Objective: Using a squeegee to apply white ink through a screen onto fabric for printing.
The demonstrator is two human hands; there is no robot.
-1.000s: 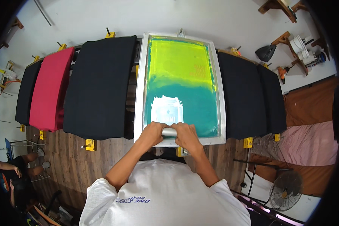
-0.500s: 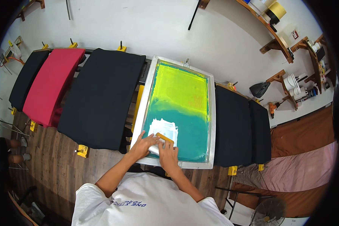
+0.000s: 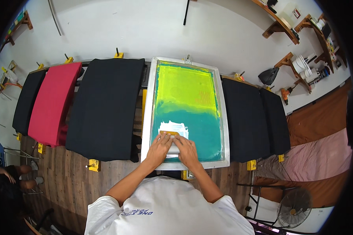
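Head view: a person in a white shirt (image 3: 168, 211) stands at the near edge of a framed screen (image 3: 148, 117), both forearms reaching over it.
Left hand: grasping the left part of a squeegee (image 3: 173, 149), fingers over its yellow strip (image 3: 169, 133); this hand (image 3: 160, 150) lies palm down.
Right hand: grasping the same tool's right part; this hand (image 3: 188, 150) is palm down, with its fingertips close to the left hand's.
Squeegee: silver, tilted, over the near part of the screen, left of its middle, against a white patch (image 3: 173, 125).
Screen mesh: yellow-green at the far half (image 3: 184, 82), teal at the near half (image 3: 204, 137).
Left boards: large black (image 3: 106, 109), pinkish red (image 3: 55, 103), then small black (image 3: 28, 102), each cloth-covered.
Right boards: two black ones (image 3: 245, 117), side by side.
Right wall: an orange drill (image 3: 286, 94) hangs below wooden shelves (image 3: 279, 31).
Near right: a round fan (image 3: 294, 209).
Near left: another person's legs (image 3: 29, 183), partly lost in shadow.
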